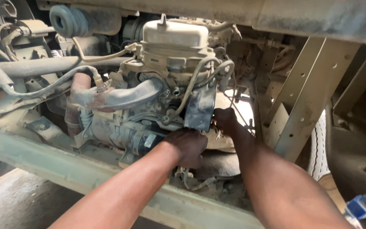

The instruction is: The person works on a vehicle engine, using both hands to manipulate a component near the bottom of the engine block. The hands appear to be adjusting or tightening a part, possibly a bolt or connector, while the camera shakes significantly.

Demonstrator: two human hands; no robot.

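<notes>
Both arms reach in under a dusty vehicle, and a lot here is tucked out of sight. The left hand [189,146] is curled with its back to the camera, pressed in just below the dark bracket [200,108] at the middle of the engine [149,97]; its fingers are turned away, so I cannot tell what, if anything, they have hold of. The right hand [225,119] sits just right of that bracket and a little farther in, knuckles bent, fingertips hidden behind the bracket's edge; its grip cannot be made out either.

Above them stands a pale capped tank [175,32], with thin pipes [200,72] looping down to the bracket. A grey hose [126,96] runs left to a reddish pipe [78,91]. The parts behind the hands are lost in shadow and grime.

Room is tight: the near frame rail [64,169] crosses under both forearms, and an angled metal brace [306,97] closes in on the right, just beside the right forearm. Beyond it a tyre [318,148] is partly hidden. A blue plug [361,207] is cut off at the lower right corner.
</notes>
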